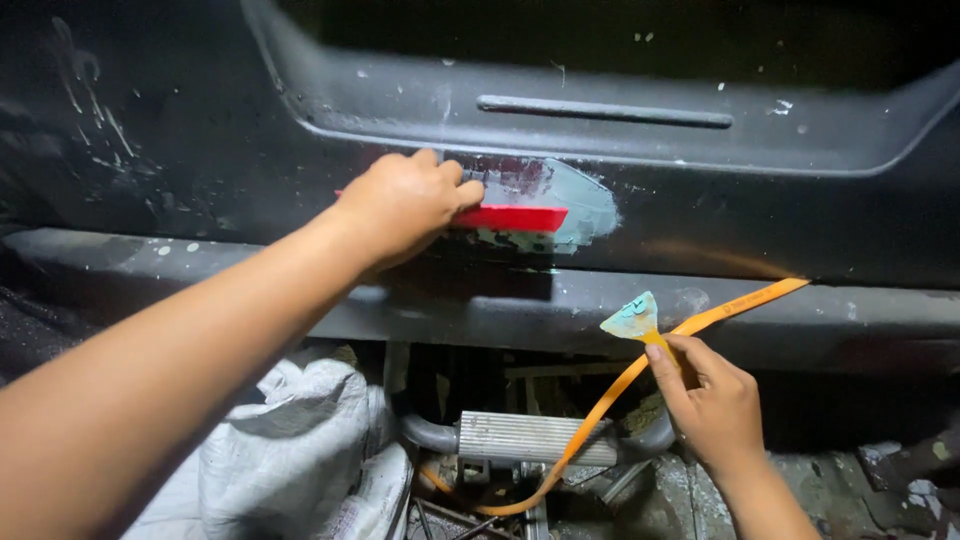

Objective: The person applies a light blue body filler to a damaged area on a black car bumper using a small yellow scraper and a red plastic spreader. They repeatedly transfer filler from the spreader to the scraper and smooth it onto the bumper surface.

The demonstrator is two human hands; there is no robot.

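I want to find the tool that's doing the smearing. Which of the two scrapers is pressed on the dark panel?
The red scraper, held in the left hand, lies flat against the dark panel on the pale putty patch. The small putty-smeared scraper in the right hand is held clear of it.

Body panel (pixel 200 120) fills upper half of frame, w/ recessed step (pixel 600 110) across top centre-right. Filler patch (pixel 565 200) on panel, centre. Spreader (pixel 505 217) lies flat against patch's lower part, held by left hand (pixel 405 205) just left of it. Sill (pixel 480 310) runs across frame below panel. Right hand (pixel 715 405) lower right, in front of sill, holding putty knife (pixel 632 320), blade up. Strap (pixel 620 385) runs from right of centre down to bottom centre, behind right hand. Sack (pixel 290 450) lower left; finned metal block (pixel 535 437) bottom centre, right of sack.
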